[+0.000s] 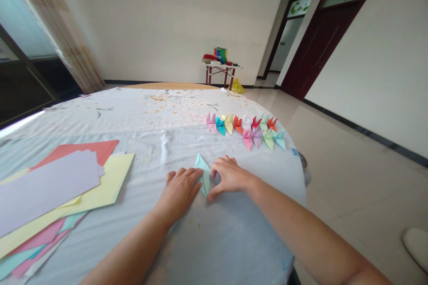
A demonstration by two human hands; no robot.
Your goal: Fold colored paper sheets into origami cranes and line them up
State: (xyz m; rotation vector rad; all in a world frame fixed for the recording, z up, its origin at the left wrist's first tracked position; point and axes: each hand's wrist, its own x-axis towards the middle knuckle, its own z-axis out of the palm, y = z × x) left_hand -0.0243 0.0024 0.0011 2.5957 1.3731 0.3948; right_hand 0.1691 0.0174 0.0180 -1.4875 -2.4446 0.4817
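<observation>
A pale green folded paper (pixel 206 178), a narrow kite shape with a crease down its middle, lies on the cloth in front of me. My left hand (pixel 182 189) holds its left side down against the table, fingertips and thumb on the paper. On the other side, my right hand (pixel 229 176) curves around the right edge, its thumb by the lower tip and its index finger bent near the middle. A gap shows between that thumb and finger. Beyond my hands stand several folded paper cranes (pixel 247 139) in two rows, in pink, blue, yellow, orange, red, purple and green.
Sheets of coloured paper (pixel 50 187) are piled at the left. A pale patterned cloth (pixel 150 142) covers the round table, whose edge curves down on the right. A small side table (pixel 222 67) stands by the far wall, with a yellow bag (pixel 237 86) beside it.
</observation>
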